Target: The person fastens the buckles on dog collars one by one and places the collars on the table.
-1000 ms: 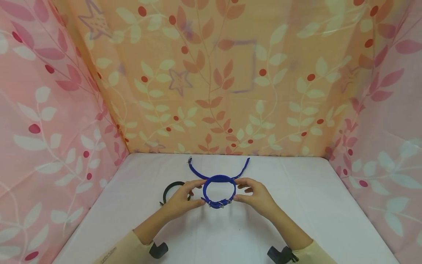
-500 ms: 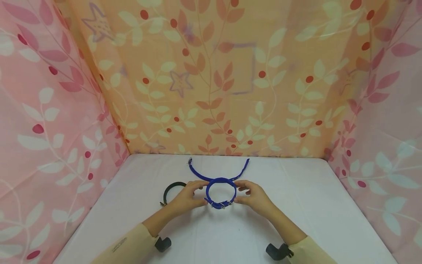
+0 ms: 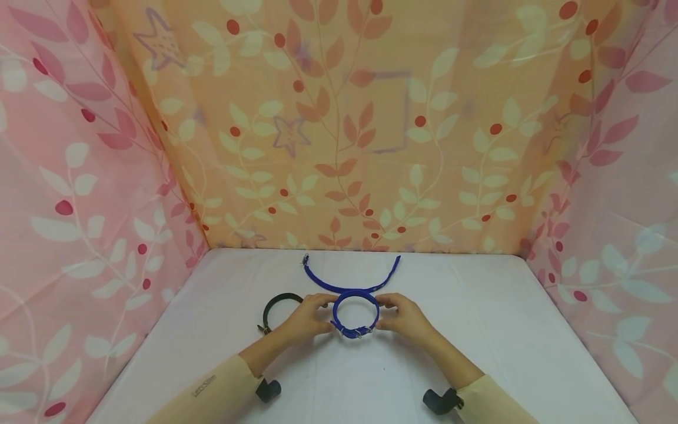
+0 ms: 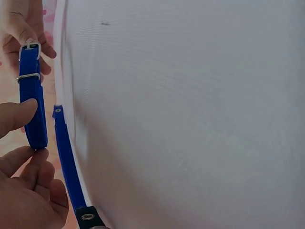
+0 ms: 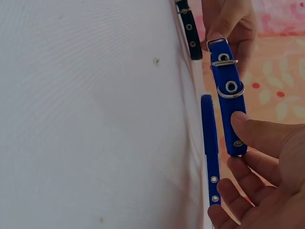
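A blue collar, buckled into a ring, is held up between both hands at the middle of the head view. My left hand pinches its left side between thumb and fingers. On the opposite side my right hand pinches it the same way. Metal buckle, D-ring and eyelets show on the collar in the right wrist view. Both wrist views show it raised off the table. Behind it, a second blue collar lies unfastened in a wide curve.
A black collar, closed in a loop, lies on the white table beside my left hand, which partly hides it. Floral curtains stand behind the table and along both sides.
The ring-shaped blue collar has lowered slightly in the head view, with both hands still pinching it. The other collars have stayed put.
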`<control>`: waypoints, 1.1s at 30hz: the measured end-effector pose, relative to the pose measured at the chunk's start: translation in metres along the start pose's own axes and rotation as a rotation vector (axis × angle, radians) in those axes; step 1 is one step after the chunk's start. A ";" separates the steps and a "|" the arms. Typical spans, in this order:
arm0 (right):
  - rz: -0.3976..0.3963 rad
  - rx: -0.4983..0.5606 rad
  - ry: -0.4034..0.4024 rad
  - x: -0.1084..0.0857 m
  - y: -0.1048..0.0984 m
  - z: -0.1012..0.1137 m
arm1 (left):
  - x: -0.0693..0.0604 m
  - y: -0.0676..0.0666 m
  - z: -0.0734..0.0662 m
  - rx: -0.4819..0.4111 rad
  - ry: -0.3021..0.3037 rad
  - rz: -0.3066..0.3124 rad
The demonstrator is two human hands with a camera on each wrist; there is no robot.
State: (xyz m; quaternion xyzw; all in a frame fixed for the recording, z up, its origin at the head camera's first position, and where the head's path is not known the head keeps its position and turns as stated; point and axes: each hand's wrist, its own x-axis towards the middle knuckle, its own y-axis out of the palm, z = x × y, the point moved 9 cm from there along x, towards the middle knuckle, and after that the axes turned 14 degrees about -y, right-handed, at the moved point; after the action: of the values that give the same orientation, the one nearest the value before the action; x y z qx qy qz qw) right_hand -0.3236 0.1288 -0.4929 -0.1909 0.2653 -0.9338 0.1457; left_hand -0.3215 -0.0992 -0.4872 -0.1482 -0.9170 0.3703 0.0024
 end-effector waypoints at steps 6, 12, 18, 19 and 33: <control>0.008 -0.031 0.023 0.000 0.006 -0.008 | 0.004 0.006 0.002 0.018 -0.005 0.025; 0.028 -0.069 0.003 0.002 0.010 -0.011 | 0.009 0.011 0.004 0.037 0.016 0.034; 0.059 -0.109 -0.012 0.002 0.013 -0.010 | 0.011 0.017 0.006 0.077 -0.010 0.023; 0.060 -0.109 -0.014 0.002 0.013 -0.010 | 0.012 0.018 0.007 0.085 -0.018 0.023; 0.099 -0.173 0.005 0.003 0.016 -0.012 | 0.012 0.022 0.005 0.126 -0.067 0.039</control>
State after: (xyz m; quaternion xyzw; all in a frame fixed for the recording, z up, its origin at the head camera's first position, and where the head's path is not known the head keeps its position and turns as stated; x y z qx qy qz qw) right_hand -0.3285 0.1198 -0.5110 -0.1872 0.3543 -0.8995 0.1740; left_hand -0.3279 -0.0845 -0.5074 -0.1530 -0.8885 0.4319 -0.0260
